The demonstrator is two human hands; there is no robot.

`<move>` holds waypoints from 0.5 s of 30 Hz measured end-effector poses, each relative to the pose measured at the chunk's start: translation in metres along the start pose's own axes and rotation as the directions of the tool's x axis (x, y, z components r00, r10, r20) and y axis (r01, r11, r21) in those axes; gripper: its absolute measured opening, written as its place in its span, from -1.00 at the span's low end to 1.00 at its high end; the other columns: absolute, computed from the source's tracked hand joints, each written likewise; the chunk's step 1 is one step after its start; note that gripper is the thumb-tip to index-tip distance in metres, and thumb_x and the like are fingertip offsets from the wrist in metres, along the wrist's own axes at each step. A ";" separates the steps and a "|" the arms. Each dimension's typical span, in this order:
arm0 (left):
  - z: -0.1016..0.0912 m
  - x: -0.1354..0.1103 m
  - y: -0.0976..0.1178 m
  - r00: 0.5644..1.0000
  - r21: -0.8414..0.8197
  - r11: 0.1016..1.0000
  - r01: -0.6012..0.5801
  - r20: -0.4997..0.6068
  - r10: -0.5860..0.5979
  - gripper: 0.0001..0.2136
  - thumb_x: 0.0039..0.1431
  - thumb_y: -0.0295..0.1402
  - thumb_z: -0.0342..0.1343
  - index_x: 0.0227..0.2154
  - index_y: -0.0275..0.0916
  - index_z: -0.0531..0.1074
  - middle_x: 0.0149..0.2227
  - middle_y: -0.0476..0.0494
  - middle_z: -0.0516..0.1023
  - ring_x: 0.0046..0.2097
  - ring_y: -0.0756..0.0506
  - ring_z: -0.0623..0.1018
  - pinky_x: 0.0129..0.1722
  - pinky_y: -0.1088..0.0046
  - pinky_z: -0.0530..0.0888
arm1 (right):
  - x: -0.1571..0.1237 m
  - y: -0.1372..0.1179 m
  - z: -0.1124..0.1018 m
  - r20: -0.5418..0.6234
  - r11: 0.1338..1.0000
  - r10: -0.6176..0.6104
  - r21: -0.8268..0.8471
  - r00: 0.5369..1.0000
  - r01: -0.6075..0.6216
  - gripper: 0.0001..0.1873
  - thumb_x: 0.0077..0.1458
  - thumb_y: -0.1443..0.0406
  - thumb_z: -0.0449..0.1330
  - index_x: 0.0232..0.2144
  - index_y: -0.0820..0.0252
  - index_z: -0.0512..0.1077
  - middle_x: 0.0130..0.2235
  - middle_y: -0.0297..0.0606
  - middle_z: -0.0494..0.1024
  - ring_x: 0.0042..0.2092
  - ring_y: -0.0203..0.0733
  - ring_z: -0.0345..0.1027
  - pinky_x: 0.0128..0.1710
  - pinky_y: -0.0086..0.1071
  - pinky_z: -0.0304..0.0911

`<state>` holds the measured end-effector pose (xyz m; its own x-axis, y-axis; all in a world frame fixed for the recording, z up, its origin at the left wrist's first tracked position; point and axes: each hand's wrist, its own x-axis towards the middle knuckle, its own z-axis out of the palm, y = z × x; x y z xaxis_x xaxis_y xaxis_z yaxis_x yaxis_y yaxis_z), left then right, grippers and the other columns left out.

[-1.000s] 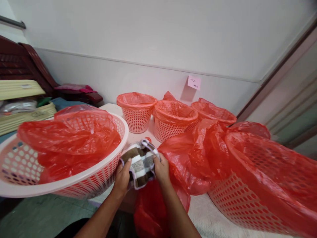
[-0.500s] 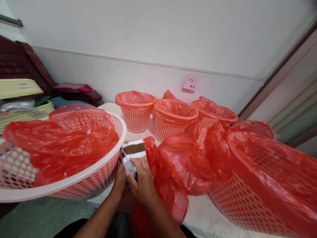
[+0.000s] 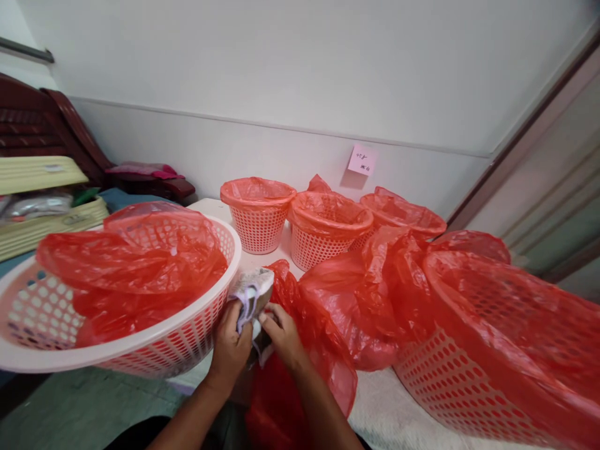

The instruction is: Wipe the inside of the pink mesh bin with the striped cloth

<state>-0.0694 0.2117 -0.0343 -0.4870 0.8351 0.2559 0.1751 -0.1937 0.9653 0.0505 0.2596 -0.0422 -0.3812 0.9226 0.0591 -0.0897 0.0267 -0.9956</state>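
From the head view, your left hand (image 3: 230, 350) and right hand (image 3: 280, 334) both pinch the folded cloth (image 3: 252, 292), gathered between them so it stays bunched. It sits just above your hands, against the rim of the large basket (image 3: 140, 350) to their left, which holds a loose red bag (image 3: 126, 262). Beyond your hands on the tabletop (image 3: 412, 419), three small lined baskets (image 3: 257, 215) show nothing inside.

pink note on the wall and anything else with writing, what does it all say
Pink sticky note on the wall above the small baskets: two short handwritten lines, too small and blurred to read.
Label on the cream crate at far left: a faint mark, unreadable.
The cloth in the left hand and right hand shows no text.
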 end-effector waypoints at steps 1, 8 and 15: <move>0.000 -0.001 -0.002 0.999 0.008 1.000 -0.022 0.023 0.022 -0.67 -0.04 -0.35 0.24 -0.14 -0.16 0.51 -0.08 -0.14 0.55 0.11 -0.27 0.44 0.23 0.20 0.23 | -0.001 0.000 0.000 0.052 0.999 -0.011 0.045 0.999 0.009 -0.56 0.02 0.06 0.23 -0.12 0.21 0.46 -0.28 -0.23 0.57 -0.23 -0.09 0.46 -0.20 -0.29 0.34; 0.005 -0.010 -0.011 0.955 -0.015 1.000 0.020 0.295 -0.015 -0.45 0.04 -0.37 0.18 0.15 -0.20 0.33 0.19 -0.25 0.43 0.26 -0.23 0.35 0.31 0.11 0.16 | 0.002 0.011 0.012 -0.004 0.961 0.065 0.270 0.998 -0.062 -0.44 -0.08 0.02 0.34 -0.08 0.19 0.44 -0.14 -0.18 0.57 -0.09 -0.05 0.46 -0.06 -0.26 0.35; 0.013 -0.011 -0.027 0.947 -0.014 0.985 0.173 0.278 -0.163 -0.47 0.12 -0.29 0.05 0.16 -0.33 0.22 0.19 -0.40 0.39 0.22 -0.21 0.41 0.19 0.20 0.34 | 0.031 0.034 0.010 -0.303 0.941 0.256 0.295 0.918 -0.165 -0.62 -0.23 0.26 0.25 -0.26 0.19 0.43 -0.44 -0.35 0.52 -0.37 -0.16 0.45 -0.36 -0.38 0.34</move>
<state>-0.0578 0.2141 -0.0637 -0.2517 0.9652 0.0708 0.0763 -0.0531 0.9957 0.0266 0.2852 -0.0734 -0.0938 0.9704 -0.2227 -0.2928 -0.2406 -0.9254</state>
